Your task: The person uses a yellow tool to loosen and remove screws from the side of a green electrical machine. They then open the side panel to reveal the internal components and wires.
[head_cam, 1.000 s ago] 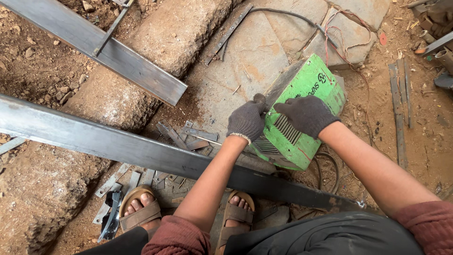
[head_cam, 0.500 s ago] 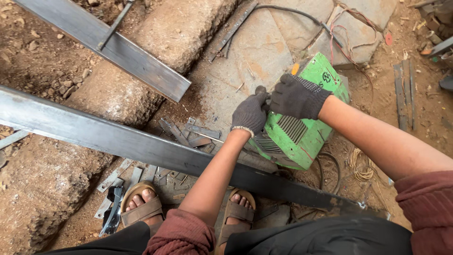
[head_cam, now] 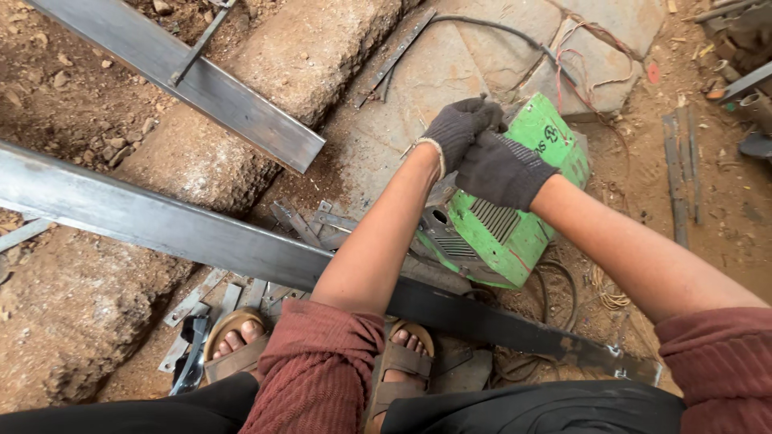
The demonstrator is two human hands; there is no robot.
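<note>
Both gloved hands, left hand [head_cam: 460, 128] & right hand [head_cam: 500, 170], atop green welder [head_cam: 515, 233], steel bar [head_cam: 201, 233] nr feet

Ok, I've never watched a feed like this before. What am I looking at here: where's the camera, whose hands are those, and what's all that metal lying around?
The camera sits on the person's head and looks straight down, so the two arms coming in from the bottom are their own. Both hands wear dark work gloves. The left hand and right hand meet over a green box-shaped machine with vent slots, which stands on the ground. Whether either hand grips anything, I cannot tell. A long flat steel bar runs across the picture over the person's sandalled feet. A second steel bar lies over a rough stone block. Short metal offcuts and a dark cable lie on the dirt.
</note>
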